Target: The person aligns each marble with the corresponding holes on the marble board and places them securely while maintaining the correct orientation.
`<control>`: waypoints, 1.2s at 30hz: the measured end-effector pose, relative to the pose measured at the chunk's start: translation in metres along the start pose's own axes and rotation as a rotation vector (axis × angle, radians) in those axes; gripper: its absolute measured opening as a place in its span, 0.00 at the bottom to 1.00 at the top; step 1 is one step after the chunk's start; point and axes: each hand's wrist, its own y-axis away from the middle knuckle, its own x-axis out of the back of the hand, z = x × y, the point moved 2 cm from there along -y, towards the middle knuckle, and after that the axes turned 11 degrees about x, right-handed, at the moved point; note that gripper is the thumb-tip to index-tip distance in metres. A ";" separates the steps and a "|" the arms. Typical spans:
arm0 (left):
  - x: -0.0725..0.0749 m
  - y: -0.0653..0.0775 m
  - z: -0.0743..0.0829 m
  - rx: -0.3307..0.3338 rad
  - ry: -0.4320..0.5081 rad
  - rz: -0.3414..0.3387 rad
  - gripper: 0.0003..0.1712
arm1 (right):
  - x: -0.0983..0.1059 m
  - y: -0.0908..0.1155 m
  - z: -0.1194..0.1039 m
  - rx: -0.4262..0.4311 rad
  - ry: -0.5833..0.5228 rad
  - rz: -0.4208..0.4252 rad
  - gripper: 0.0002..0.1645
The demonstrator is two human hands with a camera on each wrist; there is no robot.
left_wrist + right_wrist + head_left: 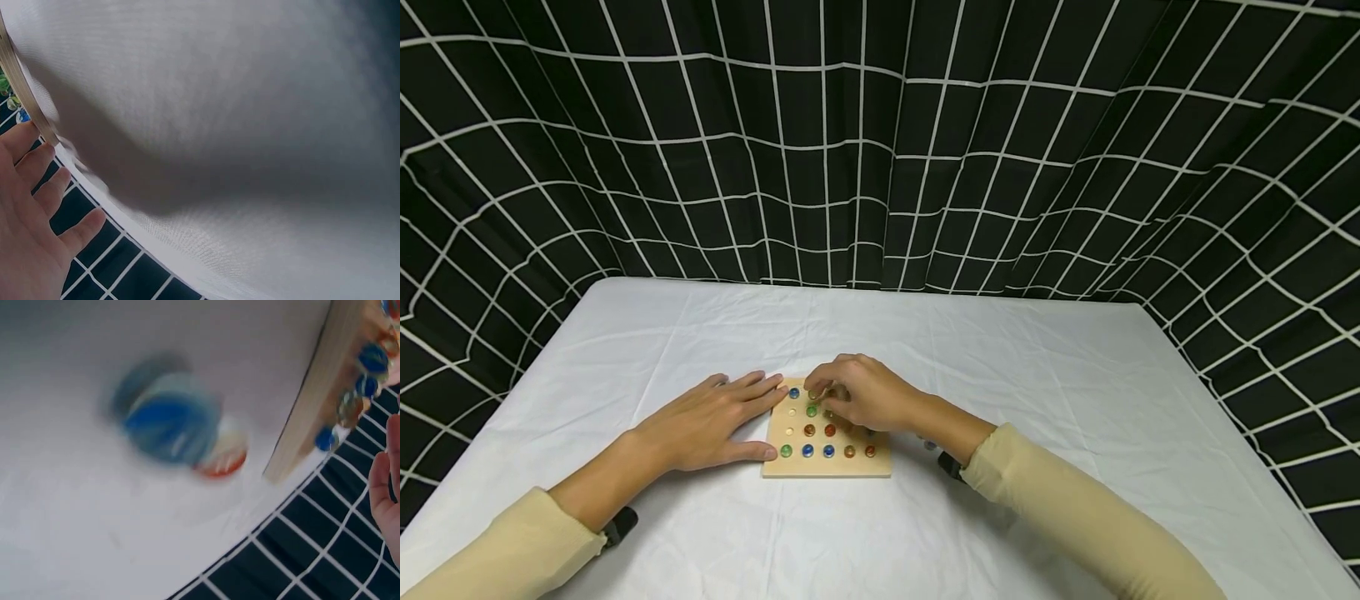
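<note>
A square wooden board (826, 468) lies on the table with rows of round hollows, many of them holding glass marbles. My left hand (718, 421) rests along its left side, fingers spread and fairly straight, the thumb at the near left corner beside a green marble (786, 451). Over the far part of the board, my right hand (872, 396) bends its finger and thumb down by a marble (813, 394) in the far row. I cannot tell whether they pinch it. A blue marble (794, 392) sits left of those fingertips. The right hand hides several hollows.
Loose marbles, among them a blue one (175, 428) and an orange-and-white one (225, 456), lie on the white cloth (1037, 358) beside the board's right edge, under the right wrist. A black curtain (865, 167) with white grid lines encloses the table's back and sides.
</note>
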 end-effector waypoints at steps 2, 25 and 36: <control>0.000 -0.001 0.000 -0.002 0.002 0.000 0.51 | 0.006 0.006 0.002 -0.010 0.000 0.011 0.16; 0.000 0.002 0.002 0.005 -0.004 0.008 0.52 | 0.029 0.095 0.027 -0.176 -0.040 -0.017 0.17; 0.000 0.002 0.002 0.008 0.004 0.005 0.51 | 0.025 0.111 0.033 -0.144 -0.062 -0.059 0.17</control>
